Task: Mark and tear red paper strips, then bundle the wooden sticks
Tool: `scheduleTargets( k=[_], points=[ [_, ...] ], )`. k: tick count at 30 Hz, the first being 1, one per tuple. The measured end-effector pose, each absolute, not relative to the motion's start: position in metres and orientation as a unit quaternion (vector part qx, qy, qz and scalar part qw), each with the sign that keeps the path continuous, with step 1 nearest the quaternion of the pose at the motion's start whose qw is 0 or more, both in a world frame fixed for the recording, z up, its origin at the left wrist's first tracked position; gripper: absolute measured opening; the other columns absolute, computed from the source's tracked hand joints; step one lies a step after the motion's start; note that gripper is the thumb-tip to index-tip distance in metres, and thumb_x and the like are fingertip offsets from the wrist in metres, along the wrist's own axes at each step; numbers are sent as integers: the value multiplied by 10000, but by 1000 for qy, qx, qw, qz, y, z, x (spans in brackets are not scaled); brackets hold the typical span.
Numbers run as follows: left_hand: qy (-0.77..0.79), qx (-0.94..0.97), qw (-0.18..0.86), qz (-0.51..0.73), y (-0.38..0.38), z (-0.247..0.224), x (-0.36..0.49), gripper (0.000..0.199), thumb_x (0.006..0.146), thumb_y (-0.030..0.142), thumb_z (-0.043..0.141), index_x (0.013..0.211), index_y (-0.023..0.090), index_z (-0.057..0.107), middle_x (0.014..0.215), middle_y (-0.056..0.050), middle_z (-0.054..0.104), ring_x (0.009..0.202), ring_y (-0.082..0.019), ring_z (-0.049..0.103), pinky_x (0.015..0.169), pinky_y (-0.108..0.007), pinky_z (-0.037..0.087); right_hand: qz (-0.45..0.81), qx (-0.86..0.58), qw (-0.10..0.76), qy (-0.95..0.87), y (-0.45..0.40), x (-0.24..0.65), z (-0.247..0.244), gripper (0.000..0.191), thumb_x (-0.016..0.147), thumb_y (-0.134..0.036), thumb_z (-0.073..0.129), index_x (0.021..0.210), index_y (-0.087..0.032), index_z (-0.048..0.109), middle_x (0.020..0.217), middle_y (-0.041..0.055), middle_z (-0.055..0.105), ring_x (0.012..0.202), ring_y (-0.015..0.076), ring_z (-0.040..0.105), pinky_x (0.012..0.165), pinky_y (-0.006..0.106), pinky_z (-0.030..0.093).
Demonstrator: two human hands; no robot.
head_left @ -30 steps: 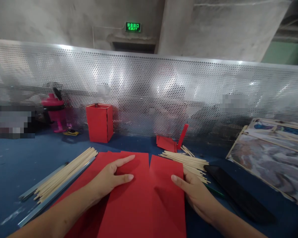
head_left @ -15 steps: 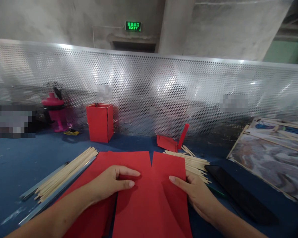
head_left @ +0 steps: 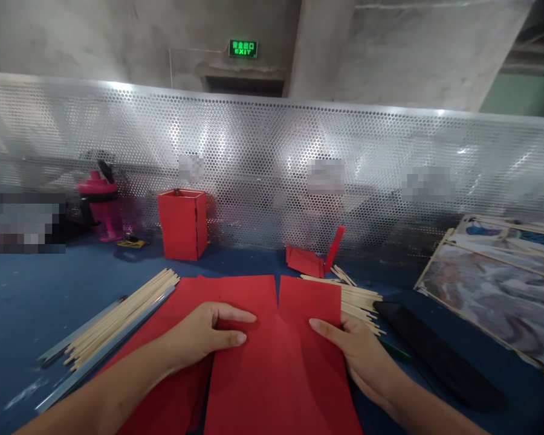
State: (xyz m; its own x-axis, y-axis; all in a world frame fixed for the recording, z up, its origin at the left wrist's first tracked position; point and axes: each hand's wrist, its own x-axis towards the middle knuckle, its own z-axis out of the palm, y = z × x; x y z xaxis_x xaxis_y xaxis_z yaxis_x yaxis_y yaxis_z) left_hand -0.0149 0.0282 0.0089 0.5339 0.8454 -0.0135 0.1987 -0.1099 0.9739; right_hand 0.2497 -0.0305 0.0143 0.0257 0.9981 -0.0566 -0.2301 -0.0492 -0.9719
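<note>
- Paper (head_left: pixel 249 380) has spread slightly rightward since the earlier frame.
- Sticks (head_left: pixel 122 318), near red sheets (head_left: pixel 163 393).
- Left hand (head_left: pixel 206 332): thumb and forefinger parted, resting on the paper without gripping.
- Paper central, over the table (head_left: pixel 245 258), notched at its far edge.
- Right hand (head_left: pixel 362 350): thumb above, fingers behind, pinching the paper's right edge.
- Black case (head_left: pixel 439 356).

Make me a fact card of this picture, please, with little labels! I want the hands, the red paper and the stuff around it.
Left hand: on the red sheet, thumb and forefinger apart
Right hand: gripping the sheet's right edge, thumb on top
Red sheet: narrow gap at its far edge, between the hands
Beneath left forearm: more red sheets
Wooden sticks: one bundle at left, another at right
Behind: open-topped red box, pink cup
Table: blue
</note>
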Motion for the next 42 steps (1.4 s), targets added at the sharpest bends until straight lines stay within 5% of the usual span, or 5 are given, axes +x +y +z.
scheduleTargets(
  k=[7,11,16,22,42],
  points=[
    [388,689,536,297,28,13,-16,353,695,331,744,1043,276,733,1232,-28,675,1177,-290,582,1018,-418,426,545,-453,565,-423,-30,249,14,409,634,-405,833,956,-172,740,1003,106,765,980,308,687,986,449,470],
    [379,684,528,331,29,10,-17,446,686,302,755,1127,282,690,1301,-23,629,1216,-279,552,1022,-405,424,492,-471,527,-508,-34,248,13,401,621,-426,832,948,-211,748,998,90,764,945,322,684,868,440,523],
    [372,694,534,306,31,7,-15,217,750,360,688,904,227,762,1022,-37,759,1027,-258,664,941,-368,478,473,-504,481,-539,-34,250,10,336,631,-436,816,877,-211,768,915,77,777,932,324,685,814,393,530],
    [400,696,517,298,30,11,-17,330,691,335,744,1011,254,738,1198,-20,693,1152,-265,600,1002,-366,441,542,-469,498,-488,-29,254,8,407,677,-459,788,966,-177,738,1021,111,761,931,317,697,873,440,517],
    [406,684,520,312,33,6,-15,347,693,296,717,1034,228,720,1192,-42,692,1135,-267,604,968,-361,451,573,-451,531,-432,-30,254,8,406,646,-381,830,985,-176,742,1015,124,763,920,328,707,879,460,533]
  ],
)
